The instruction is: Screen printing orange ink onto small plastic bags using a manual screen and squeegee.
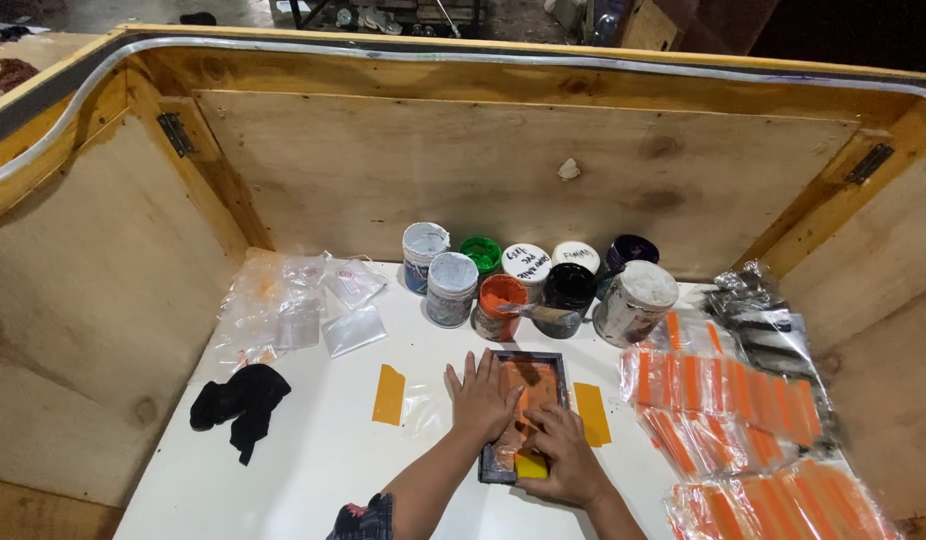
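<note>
- Big plywood enclosure (543,170) walls in the whole white tabletop (303,470) on three sides, with dark hinges in the back corners.
- Right side: a sprawling heap of clear packets with orange strips inside (743,420), running off the bottom right edge, so the full pile is cut off. A crinkly bag of black pieces (768,320) sits behind it.
- Back centre: a cluster of paint tubs (533,280), some lidded in white or grey, some open showing green, orange, black and dark purple. A few white lids have handwritten labels (too small to make out anyway).
- Back left: loose clear plastic bags (293,305), mostly see-through, contents hard to tell.
- Small dark-framed screen (523,410), orange ink on its mesh, lies flat at front centre with an orange tape strip (389,394) to its left and another to its right.
- Black rag (238,402) crumpled at the left.
- Left hand (480,393) lies flat, fingers spread, pressing on the frame's left edge.
- Right hand (561,460) is curled around a yellow squeegee (531,465) at the frame's near end (mostly hidden under the fingers).
</note>
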